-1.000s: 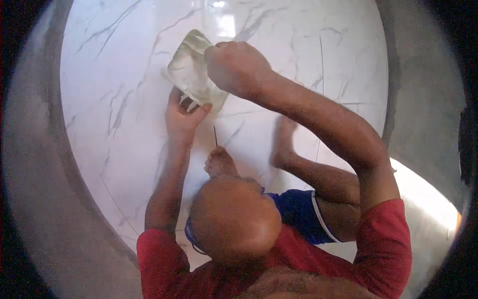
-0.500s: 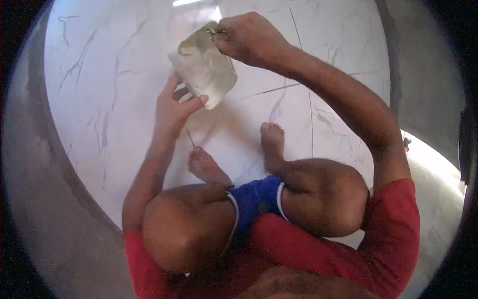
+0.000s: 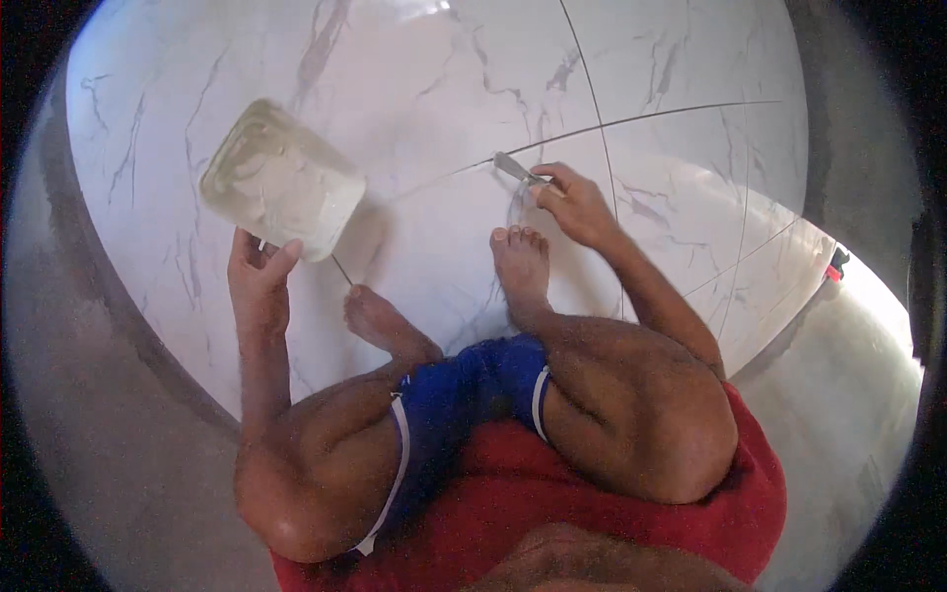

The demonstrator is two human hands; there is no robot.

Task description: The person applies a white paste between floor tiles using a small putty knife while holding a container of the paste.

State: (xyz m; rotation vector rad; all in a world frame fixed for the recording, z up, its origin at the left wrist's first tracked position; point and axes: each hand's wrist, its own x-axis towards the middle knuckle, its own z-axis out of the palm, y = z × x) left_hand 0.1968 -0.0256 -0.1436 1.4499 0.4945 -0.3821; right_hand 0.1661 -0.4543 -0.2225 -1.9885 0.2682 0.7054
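While squatting on white marble tiles (image 3: pixel 414 89) — left hand (image 3: pixel 258 281) clasping pale plastic tub (image 3: pixel 281 178) far left, tilted; right hand (image 3: pixel 577 202) pinching scraper (image 3: pixel 515 168) at grout line (image 3: pixel 631 120). Joint apparently barely worked, most left.

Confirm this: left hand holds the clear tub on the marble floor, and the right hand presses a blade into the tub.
Not quite. In the head view the right hand presses the blade against the floor's tile joint, well away from the tub. The rest stands: the left hand holds the clear tub on the marble floor.
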